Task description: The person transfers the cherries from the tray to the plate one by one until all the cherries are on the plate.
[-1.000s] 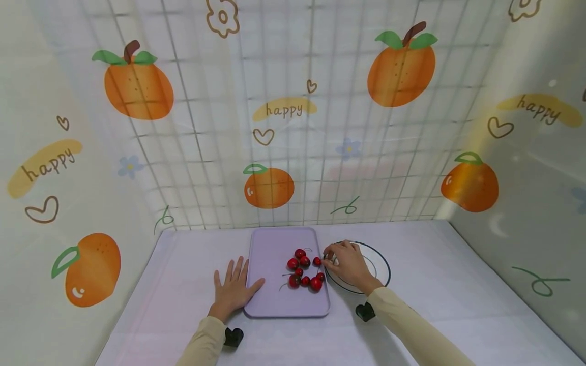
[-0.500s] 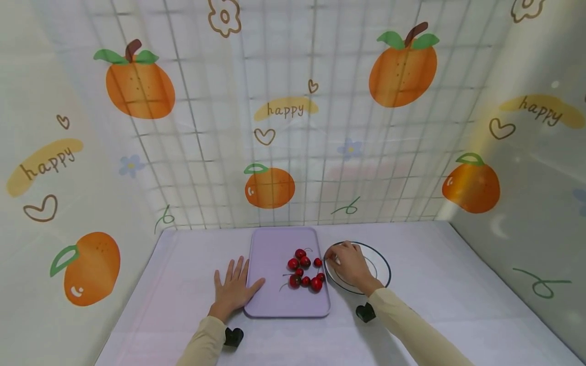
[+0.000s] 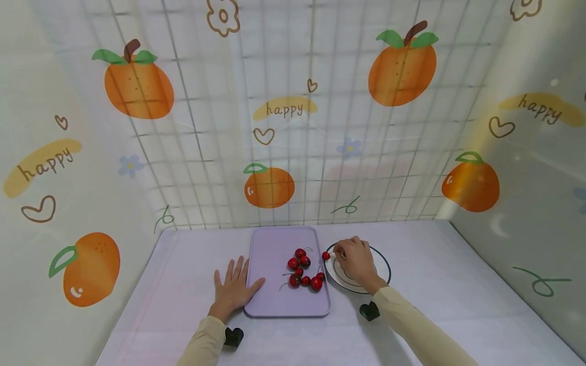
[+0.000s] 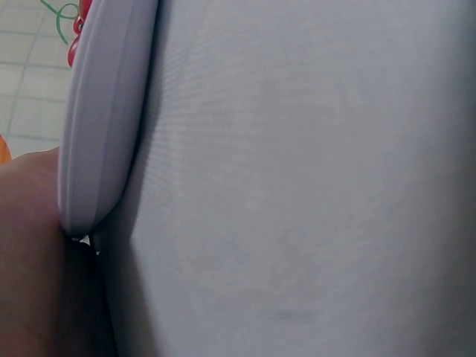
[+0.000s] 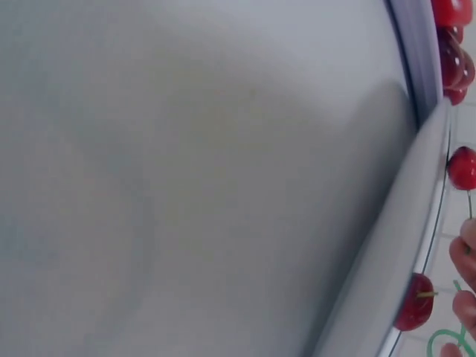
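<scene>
My right hand (image 3: 356, 260) is above the white plate (image 3: 383, 278), pinching a cherry (image 3: 326, 255) by its stem. That cherry hangs at the plate's left rim, beside the lilac tray (image 3: 270, 300); in the right wrist view the same cherry (image 5: 462, 168) dangles from the fingertips (image 5: 467, 232). Another cherry (image 5: 415, 303) lies on the plate, hidden in the head view by the hand. My left hand (image 3: 234, 291) lies flat with spread fingers at the tray's left edge, thumb over the rim. Several dark red cherries (image 3: 294, 280) sit on the tray's right half.
The tray and plate stand side by side on a table with a pale cloth (image 3: 439, 305). A curtain printed with oranges (image 3: 269, 188) closes off the back and both sides. A black heart-shaped piece (image 3: 370, 311) sits at each wrist.
My right hand has moved right, drawing a cherry by its stem from the tray's right edge to the plate's left rim. My left hand has stayed in place.
</scene>
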Action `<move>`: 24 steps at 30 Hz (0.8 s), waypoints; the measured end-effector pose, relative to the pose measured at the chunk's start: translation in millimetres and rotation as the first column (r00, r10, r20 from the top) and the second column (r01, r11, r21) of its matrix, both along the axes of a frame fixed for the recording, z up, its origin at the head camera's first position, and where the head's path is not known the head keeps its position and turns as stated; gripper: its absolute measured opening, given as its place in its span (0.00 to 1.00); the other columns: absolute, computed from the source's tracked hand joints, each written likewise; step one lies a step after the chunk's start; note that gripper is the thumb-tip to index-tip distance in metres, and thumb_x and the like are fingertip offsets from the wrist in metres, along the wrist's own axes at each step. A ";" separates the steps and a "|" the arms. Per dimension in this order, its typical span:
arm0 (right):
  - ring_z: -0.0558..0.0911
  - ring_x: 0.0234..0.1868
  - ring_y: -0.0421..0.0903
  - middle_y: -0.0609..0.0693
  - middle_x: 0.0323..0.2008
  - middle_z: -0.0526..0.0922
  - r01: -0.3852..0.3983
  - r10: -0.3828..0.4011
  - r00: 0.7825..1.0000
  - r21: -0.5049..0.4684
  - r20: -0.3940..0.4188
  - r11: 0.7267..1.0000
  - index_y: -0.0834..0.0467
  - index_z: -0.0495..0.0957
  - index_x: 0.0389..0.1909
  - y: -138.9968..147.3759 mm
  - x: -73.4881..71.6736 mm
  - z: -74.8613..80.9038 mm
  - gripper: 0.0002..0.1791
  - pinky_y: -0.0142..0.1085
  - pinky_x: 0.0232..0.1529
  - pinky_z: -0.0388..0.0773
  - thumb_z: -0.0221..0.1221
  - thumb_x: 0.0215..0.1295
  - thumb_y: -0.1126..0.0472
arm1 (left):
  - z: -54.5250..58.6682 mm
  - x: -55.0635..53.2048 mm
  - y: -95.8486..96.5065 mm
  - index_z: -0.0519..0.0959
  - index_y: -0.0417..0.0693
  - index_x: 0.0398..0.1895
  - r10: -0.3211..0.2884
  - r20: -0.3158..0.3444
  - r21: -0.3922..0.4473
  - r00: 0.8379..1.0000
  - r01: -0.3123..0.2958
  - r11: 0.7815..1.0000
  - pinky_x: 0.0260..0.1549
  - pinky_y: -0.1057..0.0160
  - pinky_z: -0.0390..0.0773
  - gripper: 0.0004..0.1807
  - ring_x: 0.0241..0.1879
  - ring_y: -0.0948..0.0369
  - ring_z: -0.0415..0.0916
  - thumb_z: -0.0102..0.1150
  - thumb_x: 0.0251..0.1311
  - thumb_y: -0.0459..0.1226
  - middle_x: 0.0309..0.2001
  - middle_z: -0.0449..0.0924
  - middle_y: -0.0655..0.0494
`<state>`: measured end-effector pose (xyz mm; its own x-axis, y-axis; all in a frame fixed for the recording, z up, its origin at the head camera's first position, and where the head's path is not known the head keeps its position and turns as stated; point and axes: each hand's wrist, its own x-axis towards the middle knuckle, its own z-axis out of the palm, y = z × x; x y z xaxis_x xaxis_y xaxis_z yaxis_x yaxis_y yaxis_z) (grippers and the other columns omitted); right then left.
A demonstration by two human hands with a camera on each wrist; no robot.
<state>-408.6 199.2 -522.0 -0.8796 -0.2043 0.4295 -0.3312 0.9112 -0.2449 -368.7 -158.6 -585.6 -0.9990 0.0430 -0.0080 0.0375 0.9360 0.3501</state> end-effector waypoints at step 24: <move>0.77 0.53 0.58 0.56 0.40 0.88 0.116 -0.116 0.993 -0.030 0.013 0.993 0.59 0.84 0.40 22.2 1.2 -0.7 0.05 0.59 0.59 0.72 0.65 0.67 0.63 | -2.6 0.0 -1.4 0.50 0.56 0.84 -0.004 -0.039 0.017 0.999 0.005 1.000 0.77 0.30 0.31 0.53 0.86 0.49 0.36 0.39 0.64 0.76 0.86 0.43 0.56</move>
<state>-407.3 221.4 -522.7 -0.9014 -0.0875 0.4240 -0.2209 0.9352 -0.2767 -368.7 -160.0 -588.2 -0.9984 0.0473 0.0319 0.0557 0.9295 0.3646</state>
